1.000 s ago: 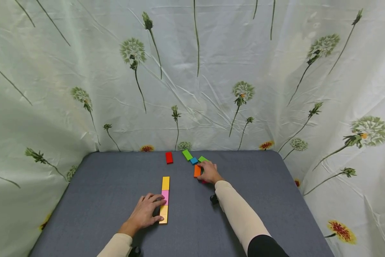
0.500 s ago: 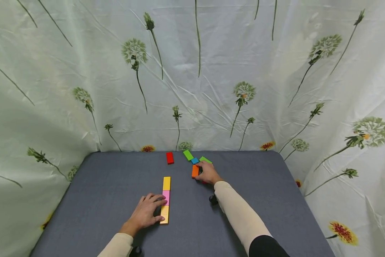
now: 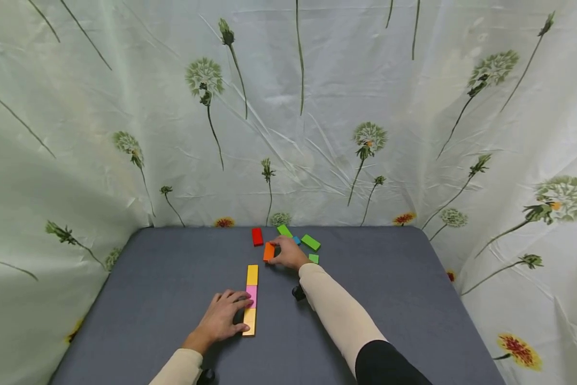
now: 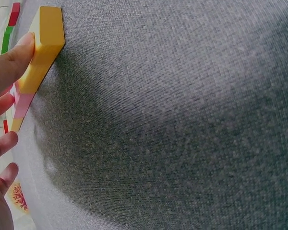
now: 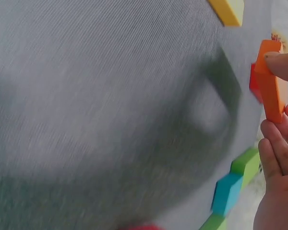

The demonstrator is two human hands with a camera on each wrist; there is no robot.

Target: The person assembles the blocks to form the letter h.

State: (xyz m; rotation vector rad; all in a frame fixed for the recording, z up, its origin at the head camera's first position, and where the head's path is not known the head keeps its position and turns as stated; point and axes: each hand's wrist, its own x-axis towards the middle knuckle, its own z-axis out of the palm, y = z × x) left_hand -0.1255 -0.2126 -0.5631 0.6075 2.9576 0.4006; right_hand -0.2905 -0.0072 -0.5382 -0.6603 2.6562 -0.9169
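My right hand (image 3: 288, 252) pinches an orange block (image 3: 269, 252) between thumb and fingers. The right wrist view has this orange block (image 5: 272, 84) raised, its shadow falling apart from it on the cloth. A row of three blocks runs away from me: a yellow block (image 3: 249, 322) nearest, a pink block (image 3: 252, 297), then a second yellow block (image 3: 252, 275). My left hand (image 3: 222, 315) lies at the row's left side with loosely spread fingers. Its thumb touches the nearest yellow block (image 4: 52, 28), and its fingertips are at the pink block.
Toward the back edge lie a red block (image 3: 257, 237), a green block (image 3: 284, 231), a partly hidden blue block (image 3: 297, 240) and another green block (image 3: 310, 242). A small green block (image 3: 314, 259) sits beside my right wrist. A flowered curtain (image 3: 317, 176) hangs behind the grey table (image 3: 172, 278).
My right hand has carried the orange block leftward, away from the loose blocks and closer to the row's far end. The small green block has come into view. My left hand stays put.
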